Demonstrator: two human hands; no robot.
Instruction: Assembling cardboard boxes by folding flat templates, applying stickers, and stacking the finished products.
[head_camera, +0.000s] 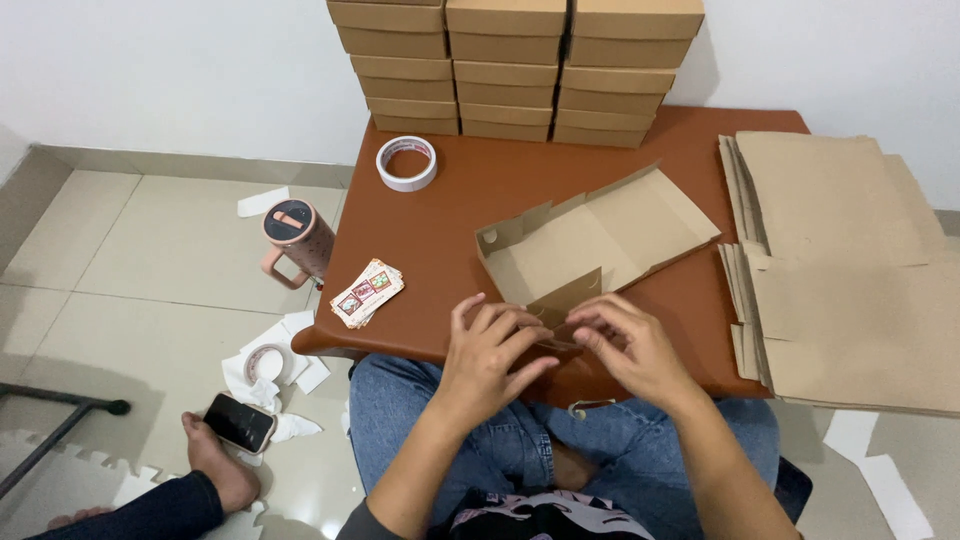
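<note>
Both hands met at the lower centre of the frame: the left hand (492, 352) and the right hand (628, 345) pinched the near flap of a half-folded cardboard box (590, 240), fingers narrow on the card. To fold it well, I judged the crease should be pressed flat and even. The near table edge (330, 345) lay just under the wrists. Flat cardboard blanks (850, 270) crowded the right; free room remained toward the tape roll (407, 163) and stickers (367, 292).

matt brown cardboard box (590, 240), smooth brown table (470, 200), glossy floor tiles (170, 250)
</note>
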